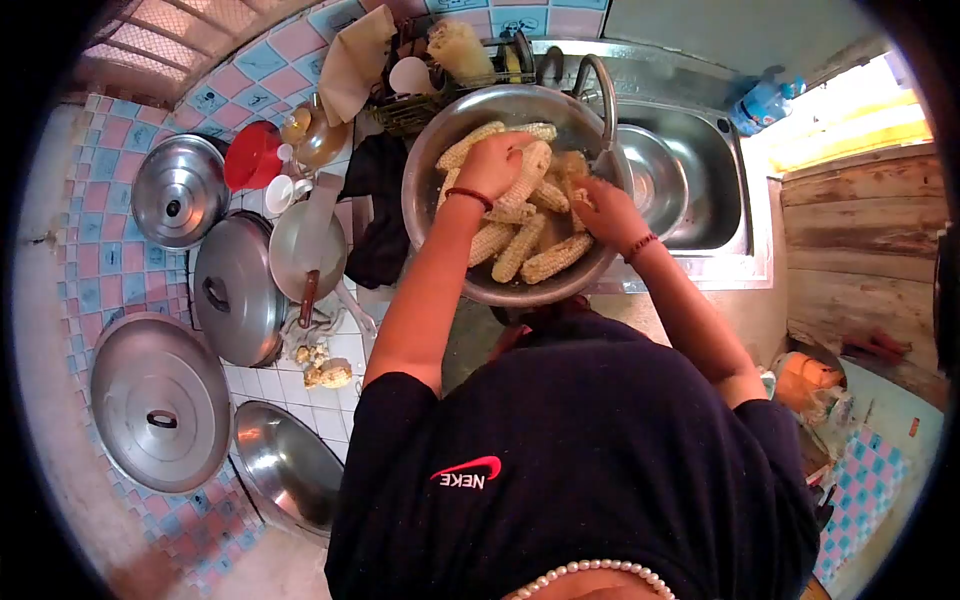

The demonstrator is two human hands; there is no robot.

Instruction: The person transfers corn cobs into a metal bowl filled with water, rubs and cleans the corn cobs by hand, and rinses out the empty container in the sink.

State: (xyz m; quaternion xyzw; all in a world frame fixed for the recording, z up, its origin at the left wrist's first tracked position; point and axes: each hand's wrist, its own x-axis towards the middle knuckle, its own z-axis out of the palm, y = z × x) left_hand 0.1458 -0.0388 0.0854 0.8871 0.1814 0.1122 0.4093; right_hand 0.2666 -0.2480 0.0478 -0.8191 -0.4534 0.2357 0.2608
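Observation:
A wide metal basin point(425, 235) under the tap holds several pale, husked corn cobs point(519, 248). My left hand point(490, 165), with a red bracelet at the wrist, is closed on a corn cob point(533, 168) that slants up above the others. Opposite it, my right hand point(610, 213) is inside the basin near the right wall, fingers curled. By its fingertips is a yellowish-brown, soft-looking clump point(572, 168); its kind is unclear. What those fingers hold is partly hidden.
The curved tap point(600, 80) rises at the basin's rim. Right of it are a steel sink point(715, 190) with another metal bowl point(655, 180) and a blue bottle point(765, 105). Pot lids point(160, 400), a knife point(315, 240) on a bowl and a red container point(254, 157) crowd the left.

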